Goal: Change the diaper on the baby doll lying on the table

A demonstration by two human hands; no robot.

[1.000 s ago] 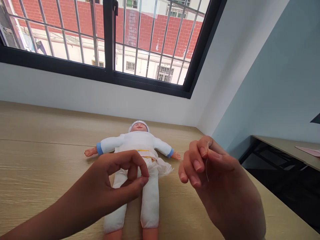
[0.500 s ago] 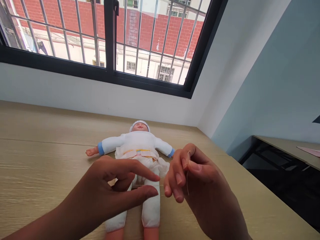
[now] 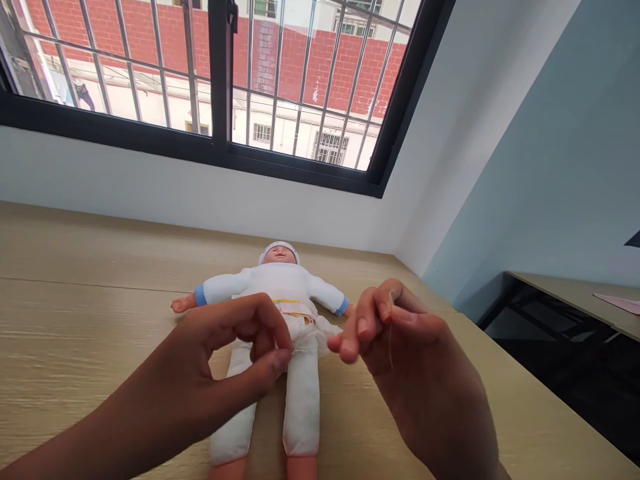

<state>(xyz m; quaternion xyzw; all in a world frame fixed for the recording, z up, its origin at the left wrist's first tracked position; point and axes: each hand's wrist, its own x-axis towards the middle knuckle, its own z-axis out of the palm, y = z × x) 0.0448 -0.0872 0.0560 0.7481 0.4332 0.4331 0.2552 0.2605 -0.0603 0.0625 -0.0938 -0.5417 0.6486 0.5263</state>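
Observation:
A baby doll [image 3: 305, 400] lies on its back on the wooden surface, in a white top, white trousers and a white cap. A diaper [image 3: 300, 319] with a coloured band is around its waist. Above the doll's legs, my left hand [image 3: 235, 363] has thumb and forefinger pinched together; whatever may be between them is too small to make out. To its right, my right hand [image 3: 415, 360] pinches a thin pale thread [image 3: 391, 350], which dangles down past the palm. The other fingers of that hand are loosely bent. The two hands are apart.
The wooden surface [image 3: 100, 333] runs back to a white wall below a barred window [image 3: 220, 140]. On the right stands a lower black-fronted unit [image 3: 550, 360], with a pink item [image 3: 617, 303] on its top.
My left thumb and forefinger have come together from an open gap and moved slightly left. My right hand has shifted a little right, still pinching the thread. The doll has not moved.

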